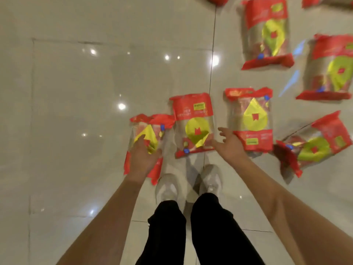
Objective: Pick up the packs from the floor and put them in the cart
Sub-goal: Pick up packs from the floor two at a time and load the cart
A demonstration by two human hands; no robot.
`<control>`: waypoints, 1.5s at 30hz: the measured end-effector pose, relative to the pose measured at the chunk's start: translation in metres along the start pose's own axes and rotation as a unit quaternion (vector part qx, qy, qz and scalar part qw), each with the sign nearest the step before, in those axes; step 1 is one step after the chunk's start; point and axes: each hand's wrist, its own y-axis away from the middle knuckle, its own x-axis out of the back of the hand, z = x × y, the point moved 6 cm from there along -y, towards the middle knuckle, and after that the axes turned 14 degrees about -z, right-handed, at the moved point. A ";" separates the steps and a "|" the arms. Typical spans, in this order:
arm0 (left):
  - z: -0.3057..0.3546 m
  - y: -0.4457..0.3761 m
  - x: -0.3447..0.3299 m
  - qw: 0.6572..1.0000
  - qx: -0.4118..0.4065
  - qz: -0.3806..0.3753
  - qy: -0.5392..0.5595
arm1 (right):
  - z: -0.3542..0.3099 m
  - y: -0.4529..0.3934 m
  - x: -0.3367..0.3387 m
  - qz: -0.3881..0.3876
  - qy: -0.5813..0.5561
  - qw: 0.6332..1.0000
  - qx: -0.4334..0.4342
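Both hands are extended downward over the floor (95,92). Left hand (142,159): fingers straight and loosely spread, lying over the lower half of the leftmost pack (149,131); whether it touches the wrapper cannot be told. Right hand (230,145): fingers relaxed and spread apart, holding nothing, positioned in the gap between the centre pack (193,123) and the pack (252,117) to that pack's right, with its outer edge over the lower left corner of the latter.

Reference landmark: the centre pack, lying flat on the pale glossy tiles directly ahead of the person's white shoes (210,178).

Pack positions relative to the centre pack:
- Leftmost pack: just beside its left edge, top corner touching or overlapping it, set slightly nearer the person.
- Right neighbour: near, separated by a narrow strip of tile and a grout line, turned with its wide red band toward the person.
- Tilted pack (313,146): further right, rotated diagonally, one end crumpled.
- Two more packs, one (267,33) beyond and to the right, one (330,67) further right again, both blurred.
- Red fragments of other packs at the top edge, cut off by the frame.

All packs share red ends, a clear middle and a yellow teardrop label. Printed text is not legible.

Black trouser legs (210,226) stand behind the shoes. Ceiling lights reflect as bright spots on the tiles left of the centre pack.
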 end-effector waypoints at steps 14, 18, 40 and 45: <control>-0.132 -0.089 -0.011 0.964 0.088 -0.054 0.245 | 0.058 -0.135 -0.049 -0.020 -0.097 0.995 0.026; -0.122 -0.074 -0.012 0.954 0.072 -0.033 0.289 | 0.050 -0.127 -0.048 -0.018 -0.103 0.994 0.031; 0.194 0.322 0.199 0.934 -0.064 -0.003 0.352 | -0.156 0.315 0.146 -0.039 -0.187 0.978 0.088; 0.315 0.468 0.263 0.929 -0.159 0.029 0.332 | -0.229 0.468 0.229 0.001 -0.223 0.963 0.150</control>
